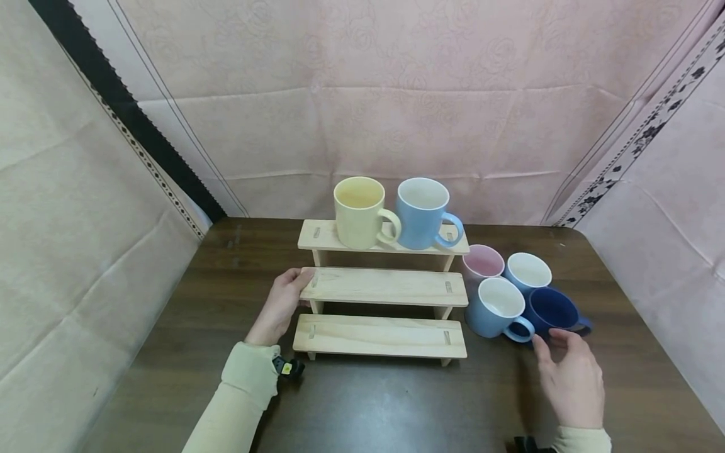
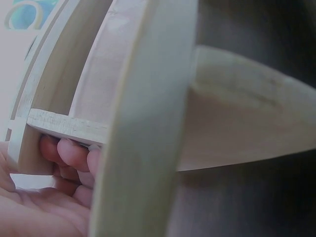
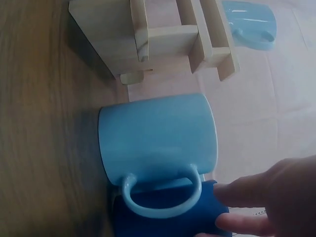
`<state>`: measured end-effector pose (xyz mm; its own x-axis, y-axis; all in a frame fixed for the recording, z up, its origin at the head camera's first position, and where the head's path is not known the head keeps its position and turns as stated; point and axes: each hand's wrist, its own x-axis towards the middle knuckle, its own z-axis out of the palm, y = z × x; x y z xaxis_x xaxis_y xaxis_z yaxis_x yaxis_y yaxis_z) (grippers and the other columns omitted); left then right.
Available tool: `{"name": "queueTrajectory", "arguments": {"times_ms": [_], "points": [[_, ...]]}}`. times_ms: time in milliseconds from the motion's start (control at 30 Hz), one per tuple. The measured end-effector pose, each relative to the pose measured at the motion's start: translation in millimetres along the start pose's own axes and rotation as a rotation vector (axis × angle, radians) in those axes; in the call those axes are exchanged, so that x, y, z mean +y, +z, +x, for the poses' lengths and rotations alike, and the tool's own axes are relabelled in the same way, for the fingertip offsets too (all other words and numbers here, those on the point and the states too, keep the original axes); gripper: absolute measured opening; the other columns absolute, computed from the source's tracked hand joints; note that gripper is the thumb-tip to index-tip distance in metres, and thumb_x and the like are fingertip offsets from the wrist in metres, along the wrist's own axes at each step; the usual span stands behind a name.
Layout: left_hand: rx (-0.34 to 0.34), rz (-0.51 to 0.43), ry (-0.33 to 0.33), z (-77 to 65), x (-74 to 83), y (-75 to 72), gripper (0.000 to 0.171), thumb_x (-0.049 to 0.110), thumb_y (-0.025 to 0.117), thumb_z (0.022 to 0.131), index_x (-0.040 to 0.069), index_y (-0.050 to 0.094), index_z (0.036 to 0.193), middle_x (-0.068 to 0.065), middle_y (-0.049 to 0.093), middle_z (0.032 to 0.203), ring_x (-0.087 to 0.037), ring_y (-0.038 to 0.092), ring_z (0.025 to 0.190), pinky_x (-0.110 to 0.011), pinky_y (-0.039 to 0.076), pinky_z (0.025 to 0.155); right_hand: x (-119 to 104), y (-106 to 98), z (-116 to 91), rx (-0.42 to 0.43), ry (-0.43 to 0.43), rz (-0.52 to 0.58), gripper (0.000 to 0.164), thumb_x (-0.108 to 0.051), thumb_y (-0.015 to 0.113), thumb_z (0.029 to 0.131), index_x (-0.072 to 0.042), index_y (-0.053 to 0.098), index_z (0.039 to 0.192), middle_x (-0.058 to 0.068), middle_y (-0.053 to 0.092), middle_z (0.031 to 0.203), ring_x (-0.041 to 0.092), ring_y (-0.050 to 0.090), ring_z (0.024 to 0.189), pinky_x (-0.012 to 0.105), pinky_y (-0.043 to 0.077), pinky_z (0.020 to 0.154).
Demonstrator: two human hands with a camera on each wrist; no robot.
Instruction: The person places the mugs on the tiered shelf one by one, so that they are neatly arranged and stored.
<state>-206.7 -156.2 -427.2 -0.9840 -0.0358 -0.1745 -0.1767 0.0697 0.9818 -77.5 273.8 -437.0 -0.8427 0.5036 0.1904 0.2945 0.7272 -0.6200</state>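
Observation:
A three-step wooden stand (image 1: 385, 286) is on the table. My left hand (image 1: 283, 302) grips the left end of its middle step; in the left wrist view, curled fingers (image 2: 73, 154) lie beneath the wood. On the top step are a yellow mug (image 1: 358, 217) and a blue mug (image 1: 418, 217). To the right of the stand, a dark blue mug (image 1: 549, 314) stands close behind a light blue mug (image 1: 487, 314). My right hand (image 1: 574, 377) is at the dark blue mug, its fingertips at or touching that mug, not wrapped around it.
A pink mug (image 1: 481, 261) and another light blue mug (image 1: 528, 270) stand behind the two nearer mugs, crowded together against the stand's right side. Pale patterned cloth (image 1: 408, 113) hangs behind the brown table (image 1: 362, 409) and at both sides.

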Motion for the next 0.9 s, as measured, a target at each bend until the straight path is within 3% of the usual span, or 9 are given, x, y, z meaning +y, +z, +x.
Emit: {"name": "queueTrajectory", "arguments": {"times_ms": [600,900], "points": [[-0.002,0.004,-0.004,-1.3,-0.2,0.8,0.034,0.029,0.047,0.103,-0.003,0.055,0.115,-0.005,0.056,0.086,-0.016,0.053,0.071,-0.044,0.047,0.076,-4,13,-1,-0.074,-0.098,-0.007,0.04,-0.022,0.063,0.095,0.002,0.056,0.126,0.026,0.057,0.111,0.042,0.056,0.102,0.06,0.042,0.082],[-0.006,0.003,-0.001,-0.2,-1.0,-0.3,0.035,0.029,0.047,0.103,-0.003,0.055,0.115,-0.005,0.056,0.085,-0.016,0.053,0.071,-0.039,0.048,0.072,-6,14,2,-0.074,-0.092,-0.044,0.039,-0.025,0.062,0.096,0.003,0.056,0.122,0.027,0.057,0.109,0.044,0.055,0.099,0.06,0.043,0.077]]}}
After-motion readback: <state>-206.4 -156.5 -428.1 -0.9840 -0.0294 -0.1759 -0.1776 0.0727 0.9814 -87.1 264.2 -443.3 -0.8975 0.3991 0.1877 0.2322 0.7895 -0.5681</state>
